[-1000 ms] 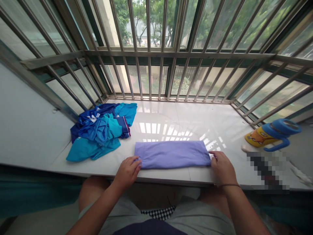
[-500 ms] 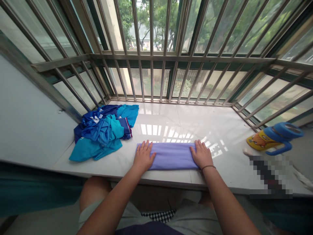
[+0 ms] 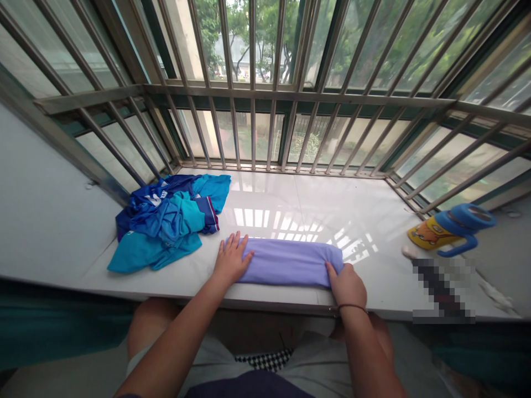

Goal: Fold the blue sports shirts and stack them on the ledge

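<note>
A folded lavender cloth [image 3: 290, 264] lies flat on a white ledge [image 3: 265, 190] before a barred window, close to the near edge and directly in front of a seated person. Its long axis runs left to right, nearly parallel to that edge, with its short ends facing the two sides and its long sides facing the window and the person. The left hand [image 3: 231, 258] rests palm down over the left end, fingers somewhat spread and pointing toward the bars [image 3: 253, 132], pressing rather than grasping. The right hand [image 3: 347, 284], a thin dark band [image 3: 352, 307] at its wrist, holds the near right corner, thumb on top and the other fingers curled mostly out of sight; how tightly cannot be told. At left, well apart from the cloth, sits a rumpled pile [image 3: 166, 221] of blue and turquoise clothes; white lettering shows on a dark blue piece, too creased and small to read surely. At right, a yellow bottle [image 3: 450, 226] with blue lid and handle bears an orange cartoon figure. Nearer the ledge's edge lies a dark item [image 3: 440, 290], obscured by pixelation.
</note>
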